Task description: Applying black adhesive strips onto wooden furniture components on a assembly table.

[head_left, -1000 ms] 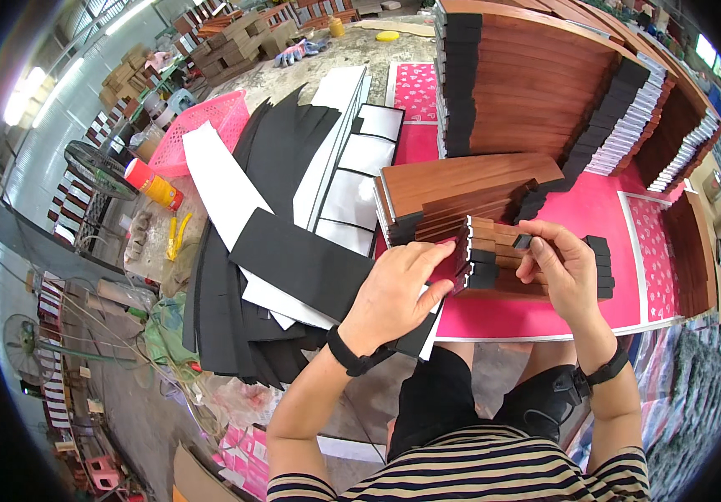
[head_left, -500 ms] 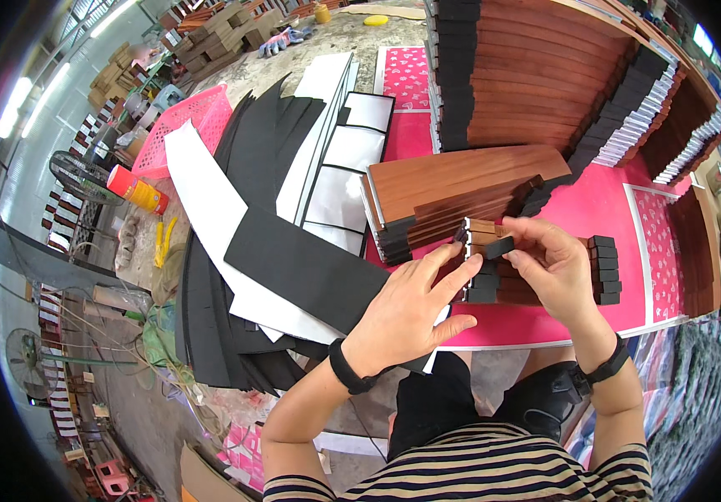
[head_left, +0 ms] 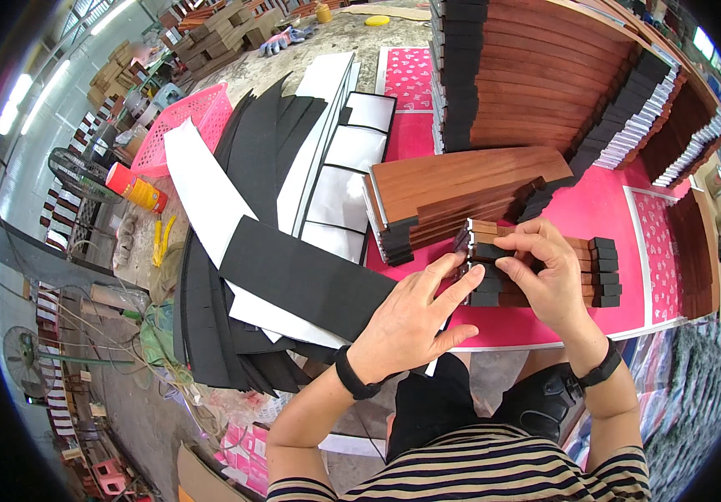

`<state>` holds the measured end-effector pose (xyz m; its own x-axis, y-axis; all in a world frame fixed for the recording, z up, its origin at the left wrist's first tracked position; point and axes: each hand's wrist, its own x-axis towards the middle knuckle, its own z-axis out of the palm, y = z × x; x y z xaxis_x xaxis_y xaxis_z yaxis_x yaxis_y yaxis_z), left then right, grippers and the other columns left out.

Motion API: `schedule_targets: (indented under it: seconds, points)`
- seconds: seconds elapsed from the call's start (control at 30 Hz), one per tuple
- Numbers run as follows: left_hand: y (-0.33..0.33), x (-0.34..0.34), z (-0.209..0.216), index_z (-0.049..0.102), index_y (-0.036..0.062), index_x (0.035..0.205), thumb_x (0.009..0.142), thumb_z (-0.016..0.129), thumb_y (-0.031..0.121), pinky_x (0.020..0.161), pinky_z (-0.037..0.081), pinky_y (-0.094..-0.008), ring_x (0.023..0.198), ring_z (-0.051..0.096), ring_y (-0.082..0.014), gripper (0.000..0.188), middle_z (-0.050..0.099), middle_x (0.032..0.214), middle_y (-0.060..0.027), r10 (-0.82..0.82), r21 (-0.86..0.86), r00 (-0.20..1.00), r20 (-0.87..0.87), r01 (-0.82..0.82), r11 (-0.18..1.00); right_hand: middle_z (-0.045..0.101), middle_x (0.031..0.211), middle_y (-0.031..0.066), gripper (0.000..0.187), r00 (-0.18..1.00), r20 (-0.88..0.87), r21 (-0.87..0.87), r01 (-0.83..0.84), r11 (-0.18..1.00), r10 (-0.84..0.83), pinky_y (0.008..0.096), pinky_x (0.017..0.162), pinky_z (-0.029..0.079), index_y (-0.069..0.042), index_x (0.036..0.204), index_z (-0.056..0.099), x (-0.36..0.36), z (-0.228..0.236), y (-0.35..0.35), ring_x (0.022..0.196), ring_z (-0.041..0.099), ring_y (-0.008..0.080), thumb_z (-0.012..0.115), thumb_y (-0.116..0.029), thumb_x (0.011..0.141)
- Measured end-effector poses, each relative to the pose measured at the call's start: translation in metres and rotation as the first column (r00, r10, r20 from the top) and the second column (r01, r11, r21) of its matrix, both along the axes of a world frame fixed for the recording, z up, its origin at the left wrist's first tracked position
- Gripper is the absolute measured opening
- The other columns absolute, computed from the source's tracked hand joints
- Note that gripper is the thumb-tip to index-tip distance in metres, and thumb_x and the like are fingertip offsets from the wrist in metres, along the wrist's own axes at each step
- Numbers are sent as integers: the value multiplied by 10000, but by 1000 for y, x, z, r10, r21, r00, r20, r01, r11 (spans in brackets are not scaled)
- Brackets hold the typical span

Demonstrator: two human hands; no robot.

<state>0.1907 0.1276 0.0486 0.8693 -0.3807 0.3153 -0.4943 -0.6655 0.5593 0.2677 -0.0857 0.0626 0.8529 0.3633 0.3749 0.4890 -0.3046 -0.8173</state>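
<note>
A small stack of brown wooden slats [head_left: 582,261] lies on the pink table, with black pieces wrapped over the ends. Pinched between thumb and fingers of my right hand [head_left: 549,272] is a short black strip [head_left: 488,252], lying against the left end of an upper slat. My left hand [head_left: 402,316] has its fingers spread, the tips touching the slats' left ends beside that strip. Under its wrist side runs a long black sheet [head_left: 306,272] with white backing. Just behind the hands sits a bigger stack of brown wooden boards [head_left: 469,184], also with black-covered ends.
Tall rows of brown boards [head_left: 553,75] fill the back of the pink table [head_left: 603,209]. White and black sheets [head_left: 273,138] pile up on the left. Beyond them stand a pink basket [head_left: 181,125] and a red-yellow can [head_left: 136,186]. A fan [head_left: 84,176] is farther left.
The black strip, tilted and standing off the slats before, now lies down along the slat's end. My right hand has shifted slightly left and lower; the left hand stays nearly in place.
</note>
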Motion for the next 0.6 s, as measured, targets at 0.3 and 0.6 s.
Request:
schedule_targets:
  seconds: [0.3, 0.6]
  points:
    - [1, -3, 0, 499, 108, 1426, 852, 744, 350, 1024, 452, -438, 1235, 539, -356, 669, 451, 1428, -190, -6, -20, 1000, 8, 7, 1000, 611, 942, 45, 254, 995, -88, 7, -45, 999, 45, 229, 617, 456, -38, 1045, 740, 6, 2, -4, 698, 559, 95, 747, 30, 800]
    - [1, -5, -6, 510, 96, 1412, 855, 734, 388, 1011, 461, -441, 1214, 560, -348, 667, 440, 1447, -209, -17, -65, 999, 35, 19, 998, 623, 932, 47, 251, 997, -78, -10, -28, 1000, 27, 237, 623, 469, -34, 1029, 744, 0, 2, -2, 714, 581, 103, 754, 36, 788]
